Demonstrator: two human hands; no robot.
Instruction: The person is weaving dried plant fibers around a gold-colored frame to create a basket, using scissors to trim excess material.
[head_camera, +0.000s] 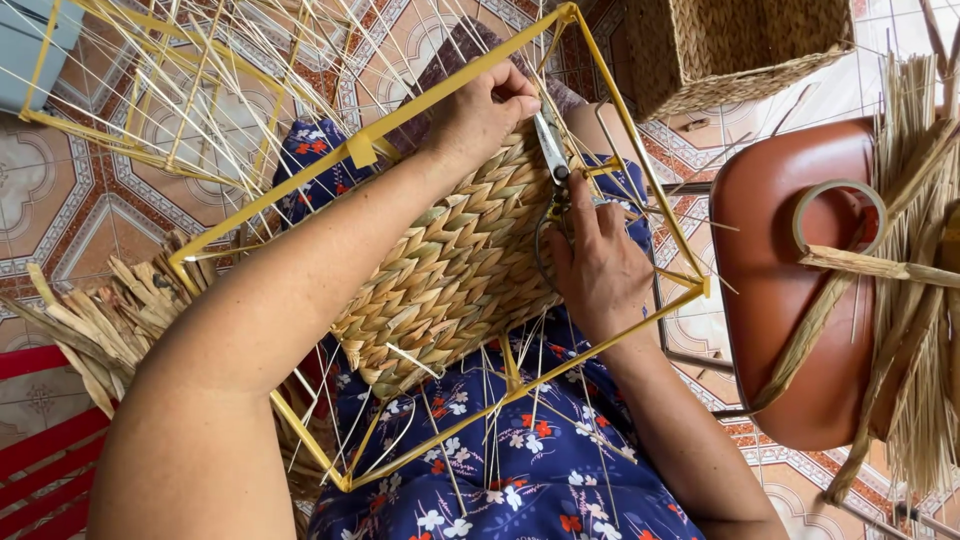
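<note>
— How do the 2 hands sit?
— Right hand (597, 262), frame centre, is closed around scissors (553, 160) pointing up. Left hand (483, 112), above it, pinches the woven panel (455, 270) at its top edge inside the yellow frame (400, 118).
— Anything hidden?
— The scissor handles, mostly under fingers.
</note>
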